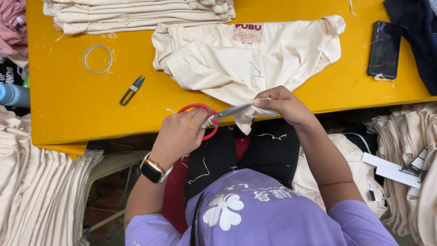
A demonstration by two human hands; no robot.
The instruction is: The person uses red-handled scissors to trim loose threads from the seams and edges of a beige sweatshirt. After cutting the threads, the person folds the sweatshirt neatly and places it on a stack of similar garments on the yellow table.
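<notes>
Left hand (180,132) holds red scissors (207,119); right hand (280,104) pinches cream shirt (246,64).

Single head-worn view, no second view to share with. Camera sits above the person, looks steeply down, nearly top-down, over the purple shirt (259,214) at frame bottom. Faces forward across the yellow desk (68,100), far edge cut by the top of the frame. Close range: both forearms fill the lower middle, left hand (180,134) and right hand (280,105) sit near centre over the desk's near edge. Stacks of cream cloth (32,182) flank left and right below desk level
</notes>
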